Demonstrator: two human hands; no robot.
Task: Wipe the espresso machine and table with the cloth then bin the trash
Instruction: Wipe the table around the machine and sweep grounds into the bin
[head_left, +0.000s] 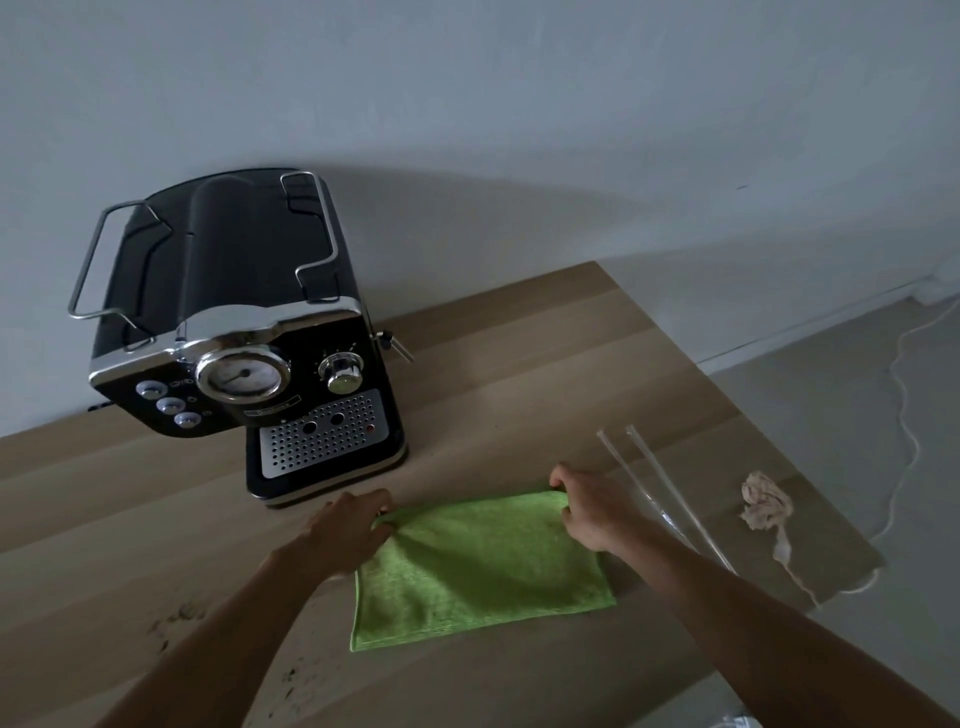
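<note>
From the head camera, the only view there was, the green cloth (483, 566) lay spread flat on the near part of the wooden table (519, 364), just in front of the black espresso machine (234, 322), which stood at the far left against the wall. The left hand (348, 525) had its fingers curled in a pinch on the cloth's far left corner, where the fabric bunched up a little. The right hand (592, 514) pinched the far right corner in the same way, so both hands had hold of the cloth along its far edge and of nothing else.

By my reckoning the job had hardly begun. Dark crumbs (176, 618) were scattered on the near left of the table, so I judged that patch not yet wiped. Whether the machine had been wiped I could not tell in the dim light.

The trash was not binned. A crumpled tissue (766, 506) lay near the table's right edge, and between it and the right hand lay a clear plastic wrapper (660, 499) with two long thin ridges. No bin showed anywhere in view.

So both wiping steps and the binning looked to be left.
</note>
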